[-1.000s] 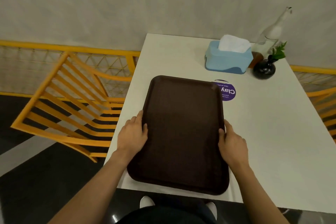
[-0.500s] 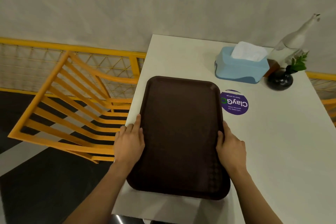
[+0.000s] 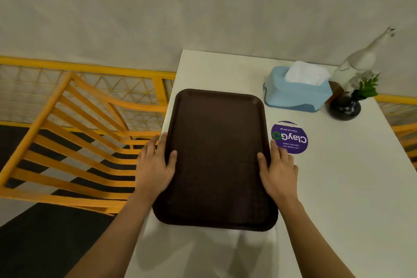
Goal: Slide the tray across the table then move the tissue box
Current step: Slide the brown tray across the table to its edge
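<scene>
A dark brown tray (image 3: 216,156) lies flat on the white table (image 3: 338,187), along its left side. My left hand (image 3: 155,167) grips the tray's left rim, thumb on top. On the right rim rests my right hand (image 3: 278,170), thumb over the edge. Beyond the tray's far right corner stands a light blue tissue box (image 3: 295,93) with white tissue sticking up, a small gap apart from the tray.
A round purple sticker (image 3: 290,137) is on the table beside the tray. A black vase with green leaves (image 3: 345,108) and a glass bottle (image 3: 356,63) stand at the far right by the wall. An orange chair (image 3: 74,142) stands left of the table.
The tray has slid away from me and to the left, off the near edge and clear of the purple sticker. Both hands have stayed on its rims.
</scene>
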